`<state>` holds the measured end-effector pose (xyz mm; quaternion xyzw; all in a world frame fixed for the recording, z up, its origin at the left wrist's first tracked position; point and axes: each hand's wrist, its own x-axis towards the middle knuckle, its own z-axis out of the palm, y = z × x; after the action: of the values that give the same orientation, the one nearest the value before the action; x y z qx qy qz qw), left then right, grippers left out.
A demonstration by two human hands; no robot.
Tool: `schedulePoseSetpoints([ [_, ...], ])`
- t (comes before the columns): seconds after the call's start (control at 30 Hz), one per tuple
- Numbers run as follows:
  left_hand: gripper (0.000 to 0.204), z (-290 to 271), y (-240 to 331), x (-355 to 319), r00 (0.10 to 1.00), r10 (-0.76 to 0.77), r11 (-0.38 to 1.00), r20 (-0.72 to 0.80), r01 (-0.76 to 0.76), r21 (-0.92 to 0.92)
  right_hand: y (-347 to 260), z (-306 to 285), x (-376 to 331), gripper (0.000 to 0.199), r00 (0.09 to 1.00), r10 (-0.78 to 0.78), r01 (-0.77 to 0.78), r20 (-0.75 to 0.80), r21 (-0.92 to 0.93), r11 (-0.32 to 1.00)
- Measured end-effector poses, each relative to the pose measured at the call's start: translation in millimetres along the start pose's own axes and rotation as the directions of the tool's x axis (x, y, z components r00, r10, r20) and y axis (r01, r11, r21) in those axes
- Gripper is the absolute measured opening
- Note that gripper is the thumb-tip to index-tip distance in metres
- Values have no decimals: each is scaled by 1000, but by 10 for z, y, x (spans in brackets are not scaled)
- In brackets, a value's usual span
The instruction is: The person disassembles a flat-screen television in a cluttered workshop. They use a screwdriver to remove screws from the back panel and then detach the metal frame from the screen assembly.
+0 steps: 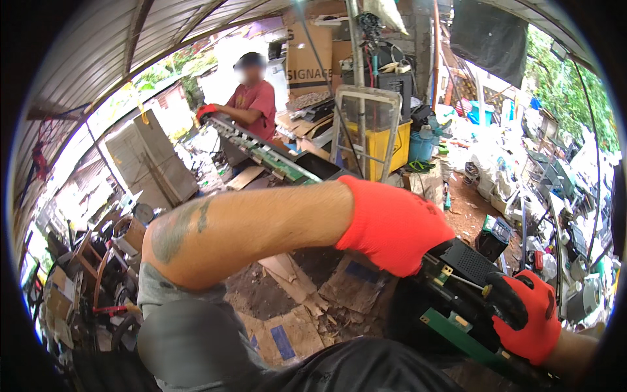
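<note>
My left hand, in a red glove, reaches across with its fingers hidden beneath the palm, pressed over a long black electronic unit. The unit's perforated black casing shows beside that glove. My right hand, in a red glove with black-coated fingers, curls closed at the unit's near part. A thin metal rod with a brassy end meets its fingers; what they hold is hidden. A green circuit board runs along the unit below both hands.
Across from me a person in red gloves handles a long strip with green boards; whether it joins my unit is hidden. A yellow bin stands behind a framed panel. Cardboard lies on the ground; scrap heaps rise on both sides.
</note>
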<state>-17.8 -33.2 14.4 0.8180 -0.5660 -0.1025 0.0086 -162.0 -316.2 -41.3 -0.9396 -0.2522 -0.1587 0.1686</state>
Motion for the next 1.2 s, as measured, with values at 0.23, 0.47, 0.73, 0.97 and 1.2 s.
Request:
schedulePoseSetpoints([
  [0.23,33,-245,208,28,979,-73,994,191,54,100,32,89,-40,61,991,-101,91,-84,-118,989],
  [0.47,24,-106,255,-80,1000,24,1000,1,-24,0,24,139,-26,60,995,-56,47,-89,-102,994],
  [0.73,34,250,134,-326,936,184,952,-300,-94,292,85,201,-8,53,984,-105,87,-142,-131,988],
  [0.97,34,236,-136,-314,963,10,984,-268,38,173,219,178,-414,62,972,-61,-6,-226,-285,959],
  [1.2,40,89,-368,-526,978,49,985,-202,-81,-151,-23,42,39,48,995,98,-94,29,-120,988],
])
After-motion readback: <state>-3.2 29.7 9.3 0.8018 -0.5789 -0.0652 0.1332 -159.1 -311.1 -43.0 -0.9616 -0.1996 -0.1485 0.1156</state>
